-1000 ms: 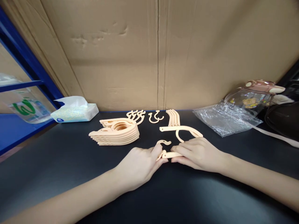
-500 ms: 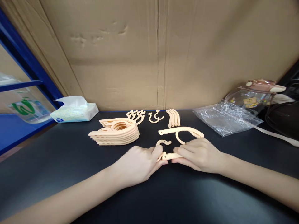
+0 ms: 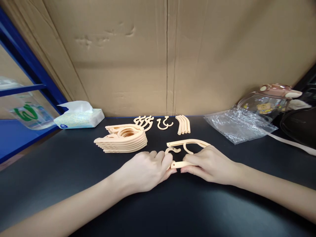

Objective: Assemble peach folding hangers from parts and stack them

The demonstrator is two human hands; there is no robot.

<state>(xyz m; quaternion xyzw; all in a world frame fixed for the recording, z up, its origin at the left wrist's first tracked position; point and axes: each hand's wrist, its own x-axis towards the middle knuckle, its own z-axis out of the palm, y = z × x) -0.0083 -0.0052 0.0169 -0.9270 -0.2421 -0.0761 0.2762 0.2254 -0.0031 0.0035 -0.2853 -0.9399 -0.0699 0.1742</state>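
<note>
Close in front of me, my left hand (image 3: 145, 171) pinches a cream plastic hanger hook (image 3: 174, 150), whose curved end shows above the thumb and finger. My right hand (image 3: 212, 165) grips a folding hanger body (image 3: 189, 142) of the same colour. One arm of it stretches left beyond the knuckles; the other, with a holed end, meets the hook's base between my hands. My left fingertips cover that joint, so I cannot tell if the parts are locked. Left of my hands lies a stack of folded hangers (image 3: 120, 145).
Behind are loose hooks (image 3: 144, 123), two more hooks (image 3: 165, 123) and several curved arms (image 3: 183, 125). A tissue pack (image 3: 80, 118) sits at left. A clear plastic bag (image 3: 240, 126), a transparent bottle (image 3: 266, 105) and a strap (image 3: 291, 141) are at right. Cardboard (image 3: 123, 82) stands behind the black table.
The hanger body's far arm has dropped closer to the hook as my right hand tilted it. My left hand has shifted very slightly and keeps its pinch.
</note>
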